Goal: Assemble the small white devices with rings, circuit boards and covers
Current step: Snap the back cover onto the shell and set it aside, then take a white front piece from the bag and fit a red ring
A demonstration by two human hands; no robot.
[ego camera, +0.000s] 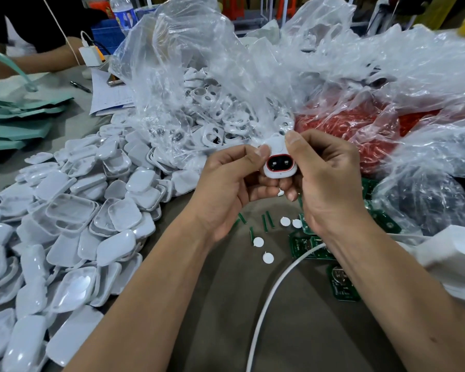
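Observation:
A small white device [278,157] with a red ring around its dark oval window is held up over the table. My left hand [226,189] grips its left side with thumb and curled fingers. My right hand [325,178] pinches its right side, thumb on the top edge. A heap of white covers [73,218] lies to the left. Green circuit boards [304,244] lie under my right wrist. A clear bag holds white front shells [210,114], another holds red rings [360,130].
Several white round discs [258,241] and thin green strips [267,220] lie on the grey table. A white cable [269,299] runs toward me. Teal sheets [16,122] and another person's arm [38,60] are at the far left. A white box [454,253] sits right.

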